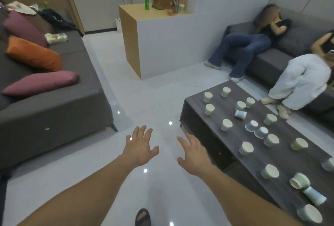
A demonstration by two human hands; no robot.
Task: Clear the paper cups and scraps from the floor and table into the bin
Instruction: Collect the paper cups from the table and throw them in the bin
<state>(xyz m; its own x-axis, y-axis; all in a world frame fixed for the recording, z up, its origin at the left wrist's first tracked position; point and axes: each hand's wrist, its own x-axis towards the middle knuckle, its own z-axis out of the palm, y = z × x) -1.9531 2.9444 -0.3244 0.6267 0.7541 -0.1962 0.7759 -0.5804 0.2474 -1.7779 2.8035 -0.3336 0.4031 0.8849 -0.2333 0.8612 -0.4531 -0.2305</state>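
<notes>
Closest in, a foot in a dark open sandal (142, 217) stands on the glossy white tiled floor (153, 103), and above it two bare arms reach forward. The left hand (140, 146) and the right hand (194, 155) hover palm-down over the tiles. Their fingers are spread wide and nearly straight, holding nothing and touching nothing.

What the next reach turns on is this: the low dark wood-grain coffee table (195, 108) lies wholly on the right hand's side. Its near corner is just beside those fingers at about one o'clock, and its long axis runs from five o'clock up toward eleven. The right hand is plainly the nearer one — the left would have to cross over.

The pale green paper cups (246, 148) are scattered along that top. From the right hand, the closest upright one sits at three o'clock and another upright cup (226, 125) at two, both mouth up and apart from each other. A few are tipped over: a toppled pair (299, 180) at four o'clock, and a bluish cup on its side (240, 114) further up the table. I'd guess those will roll if nudged.

Further off, at twelve o'clock on the floor, a small white scrap (196, 85) lies alone, well apart from both hands. No bin shows anywhere — I cannot tell where the load must go. Beyond the table, two people sit on a grey sofa (298, 39).
</notes>
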